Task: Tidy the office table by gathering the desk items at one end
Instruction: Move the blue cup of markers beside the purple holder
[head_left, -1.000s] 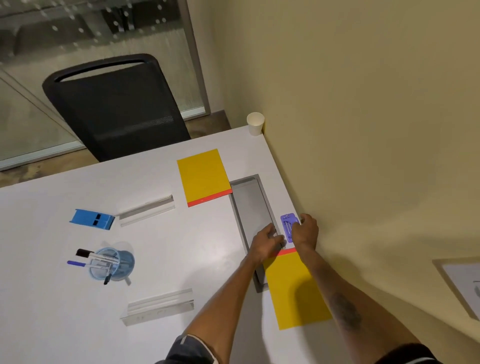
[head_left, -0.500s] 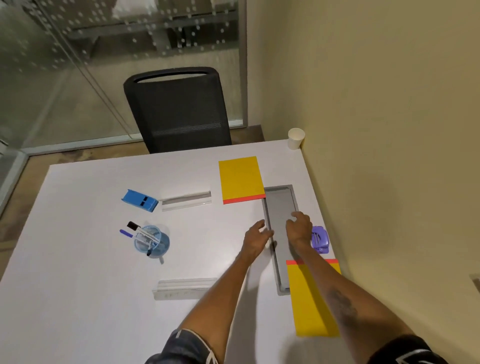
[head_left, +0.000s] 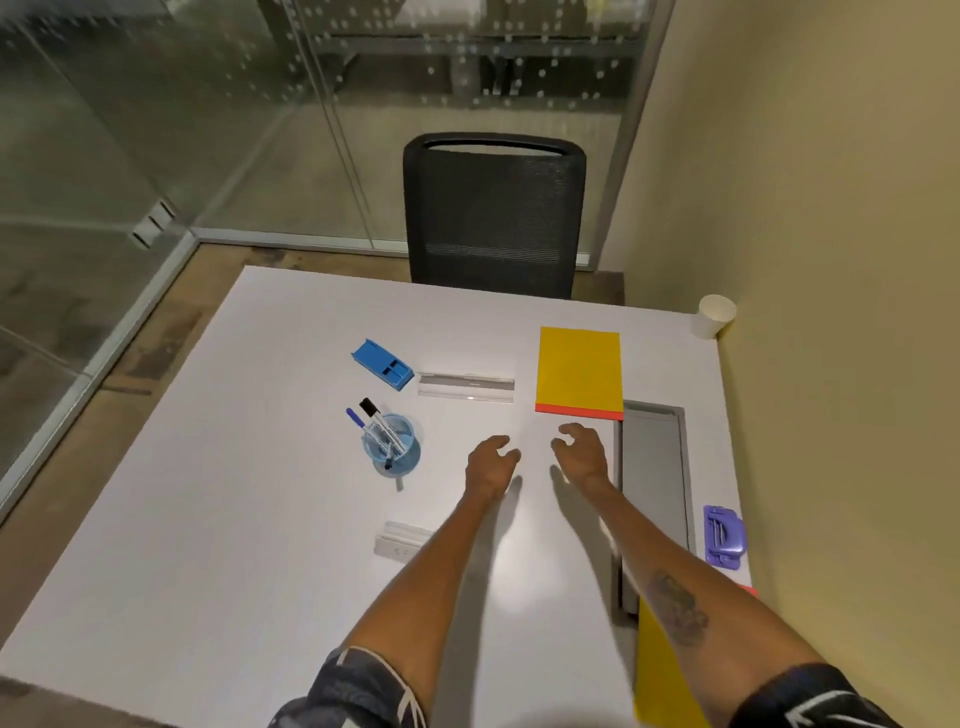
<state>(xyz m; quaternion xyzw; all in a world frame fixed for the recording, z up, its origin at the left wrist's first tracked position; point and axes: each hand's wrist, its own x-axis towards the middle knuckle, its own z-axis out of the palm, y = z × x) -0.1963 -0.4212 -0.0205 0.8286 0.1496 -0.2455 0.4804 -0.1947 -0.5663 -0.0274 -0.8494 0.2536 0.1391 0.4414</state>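
Both my hands hover over the middle of the white table (head_left: 218, 545), empty, fingers loosely curled and apart. My left hand (head_left: 488, 462) is right of a blue cup of pens (head_left: 390, 447). My right hand (head_left: 582, 454) is just below a yellow notepad (head_left: 579, 370). A clear acrylic holder (head_left: 466, 387) and a blue stapler (head_left: 382, 364) lie farther back. Another clear holder (head_left: 401, 539) lies beside my left forearm. A purple hole punch (head_left: 723, 538) sits at the right edge, above a second yellow pad (head_left: 662, 670) partly hidden by my right arm.
A grey cable tray (head_left: 655, 473) is set into the table by the right wall. A white paper cup (head_left: 714, 316) stands in the far right corner. A black office chair (head_left: 493, 215) faces the far edge. Glass partitions run along the left and back.
Both hands left the purple hole punch beside the wall and moved left to the table's middle. The view swung left and up.
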